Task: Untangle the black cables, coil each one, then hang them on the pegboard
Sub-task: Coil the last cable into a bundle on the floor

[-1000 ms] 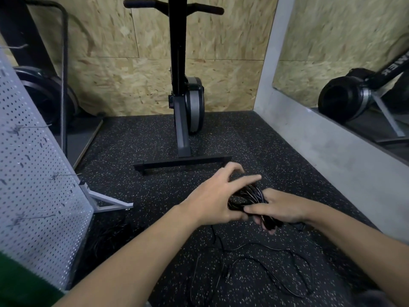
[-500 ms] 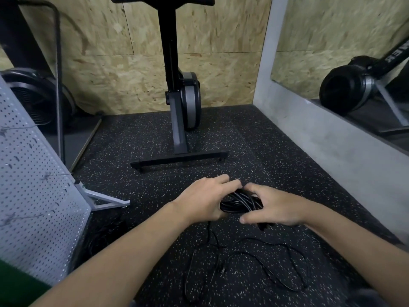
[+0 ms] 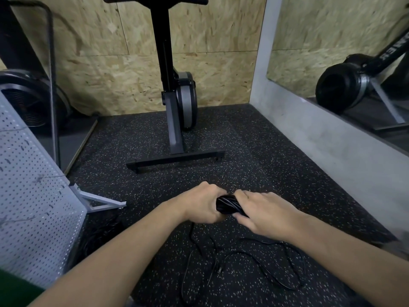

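- The left grip (image 3: 202,203), a bare hand, has its fingers curled round one end of a coiled bundle (image 3: 229,206) of black cable.
- The right grip (image 3: 263,214), also bare, holds the other end, with the fingers wrapped over the top and the thumb underneath.
- The bundle sits between the two hands, held above the floor (image 3: 221,134), which is black rubber with pale specks.
- A strand drops from under the left grip to the loose cable (image 3: 254,262), which lies in wide open loops on the floor below the hands.
- The white pegboard (image 3: 33,207) stands tilted at the left edge on a pale metal foot (image 3: 99,201); thin hooks stick out of it, and none carries a cable.
- A black exercise machine (image 3: 177,96) stands against the chipboard wall beyond the hands.
- A mirror (image 3: 343,52) on the right wall shows white capital letters on a black beam. They are reversed and cut off by the frame edge, and seem to end in "WER".
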Demonstrator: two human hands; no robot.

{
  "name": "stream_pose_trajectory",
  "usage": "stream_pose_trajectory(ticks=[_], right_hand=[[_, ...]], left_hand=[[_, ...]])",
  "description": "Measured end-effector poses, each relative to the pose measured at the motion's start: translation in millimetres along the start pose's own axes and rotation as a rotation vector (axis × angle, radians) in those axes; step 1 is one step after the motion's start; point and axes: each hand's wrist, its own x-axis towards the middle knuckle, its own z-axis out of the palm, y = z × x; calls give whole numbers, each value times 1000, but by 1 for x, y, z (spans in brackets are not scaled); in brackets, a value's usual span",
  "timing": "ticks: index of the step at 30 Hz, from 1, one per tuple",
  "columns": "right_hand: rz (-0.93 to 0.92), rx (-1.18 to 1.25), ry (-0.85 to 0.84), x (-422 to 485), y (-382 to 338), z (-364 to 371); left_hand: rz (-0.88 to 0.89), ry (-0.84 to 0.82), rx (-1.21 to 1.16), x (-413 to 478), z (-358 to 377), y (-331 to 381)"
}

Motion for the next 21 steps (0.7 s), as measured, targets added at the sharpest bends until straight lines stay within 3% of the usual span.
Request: stream_pose_trajectory(ticks=[3, 7, 10, 13, 21], right_hand=[[21, 95, -30, 7, 3, 0], [100, 278, -52, 14, 13, 5], [197, 512, -15, 14, 24, 11], [247, 653, 36, 12, 27, 11], [417, 1005, 175, 19, 14, 8]], left_hand=[[7, 103, 23, 1, 5, -11], [17, 227, -179, -6, 2, -24], [-136, 182, -228, -13, 1, -43], [-207, 254, -265, -16, 3, -48], [-294, 565, -1115, -1, 2, 7]])
